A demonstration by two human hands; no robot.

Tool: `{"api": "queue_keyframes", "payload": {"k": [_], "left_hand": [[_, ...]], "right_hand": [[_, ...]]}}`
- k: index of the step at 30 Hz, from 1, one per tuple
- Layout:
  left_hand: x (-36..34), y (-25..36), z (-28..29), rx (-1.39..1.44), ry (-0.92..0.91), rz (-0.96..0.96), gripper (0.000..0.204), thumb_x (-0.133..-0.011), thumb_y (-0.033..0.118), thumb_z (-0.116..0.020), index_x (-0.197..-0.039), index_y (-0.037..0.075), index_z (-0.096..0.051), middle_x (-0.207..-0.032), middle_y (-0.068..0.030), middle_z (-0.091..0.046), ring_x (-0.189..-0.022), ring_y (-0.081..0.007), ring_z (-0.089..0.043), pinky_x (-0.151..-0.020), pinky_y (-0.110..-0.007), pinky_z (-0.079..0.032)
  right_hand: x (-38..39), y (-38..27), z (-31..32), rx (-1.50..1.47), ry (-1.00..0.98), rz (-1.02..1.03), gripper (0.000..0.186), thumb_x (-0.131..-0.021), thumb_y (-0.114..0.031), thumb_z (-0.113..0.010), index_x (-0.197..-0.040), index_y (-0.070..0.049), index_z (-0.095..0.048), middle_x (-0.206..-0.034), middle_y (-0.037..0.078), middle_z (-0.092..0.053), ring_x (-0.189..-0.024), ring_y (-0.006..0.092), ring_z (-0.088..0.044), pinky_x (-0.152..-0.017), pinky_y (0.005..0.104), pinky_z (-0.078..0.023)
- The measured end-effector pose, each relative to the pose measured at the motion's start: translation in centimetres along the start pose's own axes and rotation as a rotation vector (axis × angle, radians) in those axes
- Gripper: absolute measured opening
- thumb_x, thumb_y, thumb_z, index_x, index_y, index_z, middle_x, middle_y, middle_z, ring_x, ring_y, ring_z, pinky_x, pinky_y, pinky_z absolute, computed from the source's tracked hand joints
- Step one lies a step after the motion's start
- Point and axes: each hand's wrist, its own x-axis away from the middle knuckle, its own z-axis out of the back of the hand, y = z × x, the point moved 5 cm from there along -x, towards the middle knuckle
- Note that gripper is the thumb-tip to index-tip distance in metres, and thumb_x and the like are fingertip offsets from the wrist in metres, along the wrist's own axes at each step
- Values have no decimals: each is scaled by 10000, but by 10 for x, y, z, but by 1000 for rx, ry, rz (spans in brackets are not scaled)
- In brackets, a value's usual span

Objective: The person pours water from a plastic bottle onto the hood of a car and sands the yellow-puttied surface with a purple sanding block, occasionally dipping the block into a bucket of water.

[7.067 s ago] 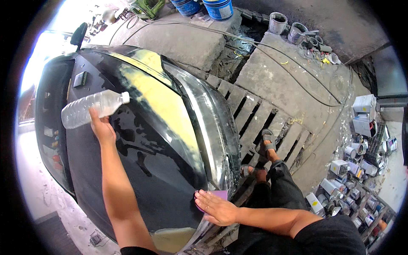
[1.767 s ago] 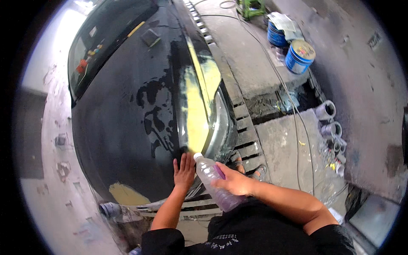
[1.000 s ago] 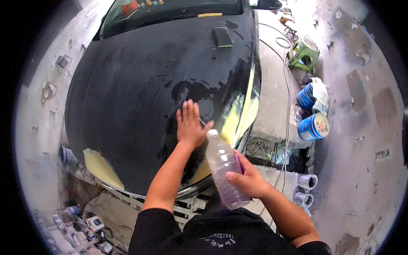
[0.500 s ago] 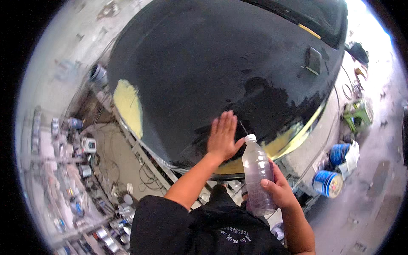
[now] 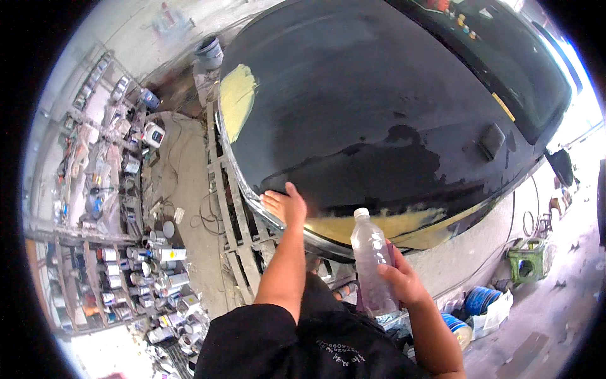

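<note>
My right hand point(image 5: 404, 278) is wrapped round an upright clear plastic bottle point(image 5: 372, 268) with a white cap, partly filled with clear liquid. A sliver of something dark purple shows behind the bottle, too hidden to name. My left hand point(image 5: 287, 205) rests on the front edge of a black car hood point(image 5: 328, 82), fingers stretched out and holding nothing. A wet, shiny patch point(image 5: 398, 164) spreads over the hood's near part. Yellow filler covers a strip point(image 5: 385, 222) along the near edge and a patch point(image 5: 238, 101) at the left corner.
A dark square block point(image 5: 492, 141) lies on the hood near the windshield point(image 5: 524, 76). Shelves point(image 5: 82, 237) crowded with cans stand at left, beside a wooden pallet point(image 5: 237, 234). A green stool point(image 5: 529, 260) and blue cans point(image 5: 481, 300) are on the floor at right.
My left hand has slid left from the hood's wet surface to its front edge. The view has swung, showing more of the windshield and shelves. The bottle remains in my right hand.
</note>
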Motion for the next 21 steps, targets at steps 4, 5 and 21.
{"api": "queue_keyframes", "payload": {"k": [4,5,21], "left_hand": [[30,12,-19,-40,-7,33,987,-974,668,-322,-1539,-96,-53,-1630,-277,11,-1525,-384,55,-1233,-457,-2],[19,16,-17,-48,4,21,986,-974,669,-322,-1540,-92,-56,-1630,-277,6,-1526,-385,43,-1233,-458,-7],[37,42,1,-174,-60,-313,925,-987,538,-434,-1517,-133,-81,-1592,-363,-33,-1490,-509,12,-1204,-561,-27]], "right_hand": [[0,5,15,19,27,-22,805,-908,-175,-654,-1556,-18,-203,-1410,131,-473,-1245,218,-492,-1056,384,-411],[-2,5,21,42,45,-12,806,-907,-170,-658,-1555,-16,-203,-1409,132,-474,-1243,217,-494,-1050,384,-417],[-46,-5,-11,193,89,68,821,-892,-225,-671,-1557,-18,-237,-1457,117,-446,-1299,225,-454,-1092,388,-363]]}}
